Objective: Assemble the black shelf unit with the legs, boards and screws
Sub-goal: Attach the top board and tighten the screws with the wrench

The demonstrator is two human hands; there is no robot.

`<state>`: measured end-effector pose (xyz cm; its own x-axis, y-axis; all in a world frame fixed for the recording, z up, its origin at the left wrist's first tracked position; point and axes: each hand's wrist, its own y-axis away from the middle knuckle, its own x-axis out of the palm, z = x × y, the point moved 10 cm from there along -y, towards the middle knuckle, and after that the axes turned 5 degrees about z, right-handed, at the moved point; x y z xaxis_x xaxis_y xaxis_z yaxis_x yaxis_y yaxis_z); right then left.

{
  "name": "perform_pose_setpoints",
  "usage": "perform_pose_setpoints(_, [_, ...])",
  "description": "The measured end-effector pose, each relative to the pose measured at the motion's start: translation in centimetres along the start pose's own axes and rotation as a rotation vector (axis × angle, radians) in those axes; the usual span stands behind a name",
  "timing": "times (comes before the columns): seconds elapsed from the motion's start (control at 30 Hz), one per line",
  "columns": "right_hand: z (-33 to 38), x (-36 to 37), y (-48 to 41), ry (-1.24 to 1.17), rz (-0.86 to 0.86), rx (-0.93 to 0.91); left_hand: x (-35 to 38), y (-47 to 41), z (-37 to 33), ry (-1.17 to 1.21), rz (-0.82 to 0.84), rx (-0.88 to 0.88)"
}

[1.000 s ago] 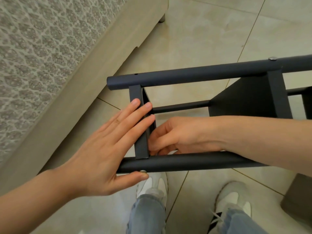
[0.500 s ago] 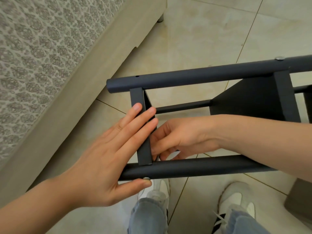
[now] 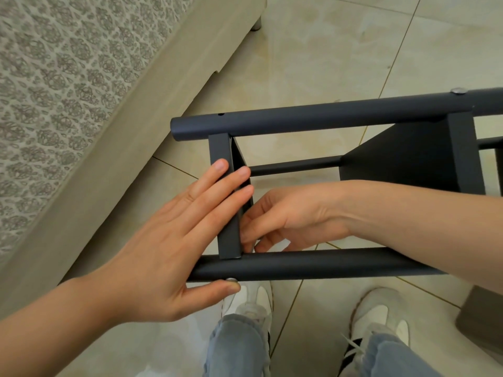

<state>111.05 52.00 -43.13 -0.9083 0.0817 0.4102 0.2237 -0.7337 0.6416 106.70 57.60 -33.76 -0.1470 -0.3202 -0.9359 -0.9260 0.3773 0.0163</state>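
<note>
The black shelf unit lies on its side above the floor tiles. Its far leg (image 3: 313,118) and near leg (image 3: 326,263) run left to right, with an end board (image 3: 221,151) across them. My left hand (image 3: 168,240) presses flat on the board's outer face, thumb tip on a silver screw (image 3: 231,279) in the near leg. My right hand (image 3: 294,216) reaches inside the frame with its fingers curled against the board's inner corner; what they pinch is hidden. A second board (image 3: 402,159) sits further right. Another screw (image 3: 458,90) shows in the far leg, and an empty hole (image 3: 221,114) near its end.
A patterned upholstered bed or sofa (image 3: 54,91) with a beige base rail (image 3: 163,104) runs along the left. My two white shoes (image 3: 253,300) (image 3: 378,314) stand under the frame on the tiled floor. A dark object (image 3: 481,317) sits at the right edge.
The shelf frame and both hands shifted only slightly in view. Left palm stays on the board and right fingers stay at the inner corner.
</note>
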Motion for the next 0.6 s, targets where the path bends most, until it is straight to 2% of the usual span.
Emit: perform_pose_setpoints(0.6, [-0.32,-0.03,-0.39,0.036,-0.034,0.033,0.2,0.05,0.14,0.042,0.002,-0.008])
